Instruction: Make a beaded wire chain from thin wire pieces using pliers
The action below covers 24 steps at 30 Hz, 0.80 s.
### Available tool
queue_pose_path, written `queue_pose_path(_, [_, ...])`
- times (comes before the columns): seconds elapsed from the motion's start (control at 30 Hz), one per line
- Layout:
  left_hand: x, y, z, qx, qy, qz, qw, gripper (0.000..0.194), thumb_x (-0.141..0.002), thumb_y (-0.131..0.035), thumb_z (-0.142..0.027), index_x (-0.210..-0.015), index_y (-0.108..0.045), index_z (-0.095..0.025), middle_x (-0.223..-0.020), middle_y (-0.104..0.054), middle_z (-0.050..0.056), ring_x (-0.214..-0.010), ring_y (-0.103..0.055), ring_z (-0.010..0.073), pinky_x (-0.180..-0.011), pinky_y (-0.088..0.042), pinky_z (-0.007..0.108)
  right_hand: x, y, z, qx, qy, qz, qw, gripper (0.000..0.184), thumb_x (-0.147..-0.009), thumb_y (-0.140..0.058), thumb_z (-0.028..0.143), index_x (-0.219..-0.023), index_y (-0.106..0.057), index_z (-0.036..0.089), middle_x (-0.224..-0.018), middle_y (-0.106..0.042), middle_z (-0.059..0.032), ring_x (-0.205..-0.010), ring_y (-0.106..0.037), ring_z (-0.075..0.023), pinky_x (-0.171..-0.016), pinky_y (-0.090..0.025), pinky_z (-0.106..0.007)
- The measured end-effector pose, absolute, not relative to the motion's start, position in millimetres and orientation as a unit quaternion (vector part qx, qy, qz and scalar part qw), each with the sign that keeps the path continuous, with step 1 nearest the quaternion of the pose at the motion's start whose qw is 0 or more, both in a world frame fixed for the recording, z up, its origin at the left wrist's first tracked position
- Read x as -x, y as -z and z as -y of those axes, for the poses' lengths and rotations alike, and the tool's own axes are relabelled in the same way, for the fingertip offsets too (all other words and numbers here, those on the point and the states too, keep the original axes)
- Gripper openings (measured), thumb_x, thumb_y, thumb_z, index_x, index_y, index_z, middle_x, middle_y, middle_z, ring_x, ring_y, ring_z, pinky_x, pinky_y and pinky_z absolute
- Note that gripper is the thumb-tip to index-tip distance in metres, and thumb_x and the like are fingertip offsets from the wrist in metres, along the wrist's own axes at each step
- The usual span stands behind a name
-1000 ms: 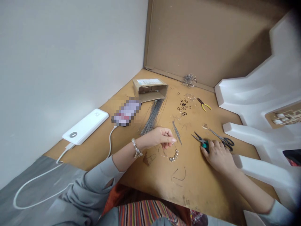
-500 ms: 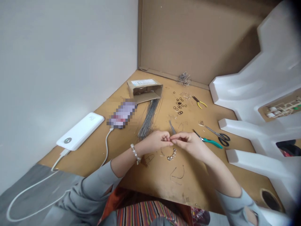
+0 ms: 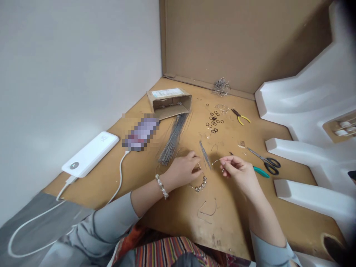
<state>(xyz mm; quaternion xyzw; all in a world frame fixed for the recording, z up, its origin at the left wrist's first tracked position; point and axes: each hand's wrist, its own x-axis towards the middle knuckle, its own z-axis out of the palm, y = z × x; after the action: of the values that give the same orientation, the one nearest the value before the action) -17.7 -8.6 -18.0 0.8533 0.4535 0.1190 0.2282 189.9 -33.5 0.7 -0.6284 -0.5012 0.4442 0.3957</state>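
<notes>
My right hand (image 3: 235, 168) pinches a short, thin bent wire (image 3: 216, 161) between thumb and fingertips, its hooked end pointing left. To the left, my left hand (image 3: 185, 168) hovers low over the table with thumb and forefinger apart, and I see nothing held in it. Just below its fingertips lies a curved string of clear round beads (image 3: 200, 185) on thin wire. Between the hands rests a small bunch of straight grey wires (image 3: 205, 154). Nearer me are loose bent wires (image 3: 208, 212).
A large wire bundle (image 3: 172, 141) lies before an open cardboard box (image 3: 169, 102). Dark rings (image 3: 213, 122), yellow-handled pliers (image 3: 240, 116), scissors (image 3: 264, 158) and a partly hidden teal-handled tool (image 3: 261, 171) lie right of centre. A white power bank (image 3: 90, 154) and phone (image 3: 141, 133) are left; white foam (image 3: 294, 150) borders the right.
My hands, fingertips together before, have moved apart. The right has gone right with the bent wire now showing in its pinch; the left's fingers have opened.
</notes>
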Motion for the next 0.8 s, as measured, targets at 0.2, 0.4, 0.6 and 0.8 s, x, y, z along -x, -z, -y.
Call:
queue_pose_path(0.2, [12,24,8,-0.861,-0.071,-0.465,0.194,0.017,-0.083,-0.043,-0.022,-0.093,-0.057,-0.018,-0.097,-0.055,0.005,-0.077,-0.059,0.0160,-0.069,-0.045,0.027,-185,7,35,0.622,-0.428,0.538,0.373,0.029,-0.074,-0.062,0.044,-0.078,-0.062,0.016,-0.062,-0.060,-0.0003,-0.046,-0.050,-0.0091,-0.048,-0.041,-0.023])
queue_pose_path(0.4, [18,27,4,-0.870,-0.151,-0.393,0.256,0.025,-0.080,-0.042,-0.009,-0.099,-0.056,-0.017,-0.093,-0.058,0.005,-0.084,-0.055,0.0162,-0.075,-0.044,0.027,-179,19,34,0.625,-0.385,0.576,0.361,0.024,-0.079,-0.056,0.041,-0.080,-0.062,0.017,-0.059,-0.059,0.0004,-0.045,-0.052,-0.0109,-0.047,-0.041,-0.023])
queue_pose_path(0.6, [20,22,4,-0.845,-0.216,-0.354,0.338,0.019,-0.086,-0.041,-0.014,-0.095,-0.058,-0.017,-0.091,-0.063,0.004,-0.085,-0.056,0.0149,-0.076,-0.043,0.026,-176,21,33,0.631,-0.248,0.673,0.296,0.016,-0.083,-0.051,0.029,-0.079,-0.063,0.019,-0.064,-0.064,-0.0020,-0.053,-0.057,-0.0140,-0.055,-0.044,-0.025])
queue_pose_path(0.8, [22,19,2,-0.808,-0.249,-0.365,0.390,0.017,-0.087,-0.046,-0.023,-0.092,-0.062,-0.018,-0.087,-0.066,0.002,-0.079,-0.058,0.0128,-0.073,-0.042,0.023,-168,10,38,0.590,-0.262,0.713,0.274,0.014,-0.082,-0.051,0.025,-0.079,-0.064,0.019,-0.064,-0.065,-0.0010,-0.053,-0.057,-0.0135,-0.056,-0.045,-0.025])
